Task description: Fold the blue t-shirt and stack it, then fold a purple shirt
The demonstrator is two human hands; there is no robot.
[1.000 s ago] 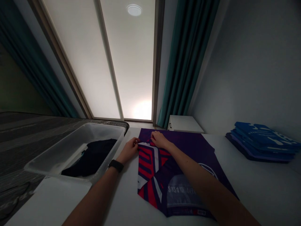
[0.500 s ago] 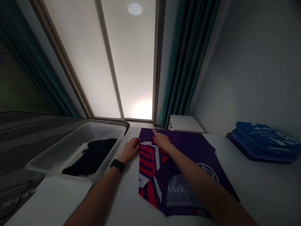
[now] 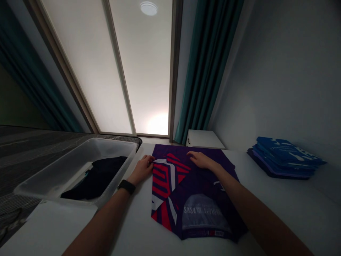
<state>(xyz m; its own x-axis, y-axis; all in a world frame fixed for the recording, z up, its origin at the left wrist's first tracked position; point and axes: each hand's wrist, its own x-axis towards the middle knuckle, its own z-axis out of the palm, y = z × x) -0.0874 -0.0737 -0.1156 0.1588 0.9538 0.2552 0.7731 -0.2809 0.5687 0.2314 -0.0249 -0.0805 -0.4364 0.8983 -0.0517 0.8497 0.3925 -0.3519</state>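
Observation:
A purple T-shirt (image 3: 191,185) with red and white stripes lies on the white table, its left side folded inward. A grey panel with upside-down "2024" lettering shows near the collar. My left hand (image 3: 144,167), with a dark watch on the wrist, has its fingers closed at the shirt's left edge. Over the upper middle of the shirt is my right hand (image 3: 200,160), fingers loosely stretched and apart, holding nothing. My right forearm hides part of the shirt's right side and its white logo.
At left stands a translucent plastic bin (image 3: 128,153) with dark clothing (image 3: 98,177) inside. A stack of folded blue and dark garments (image 3: 285,158) sits at right, near the wall. Behind the table is a white cabinet (image 3: 204,138), below teal curtains (image 3: 202,71).
My right hand has moved right, off the folded edge, uncovering more red stripes. My left hand stays at the shirt's left edge. The view has shifted slightly.

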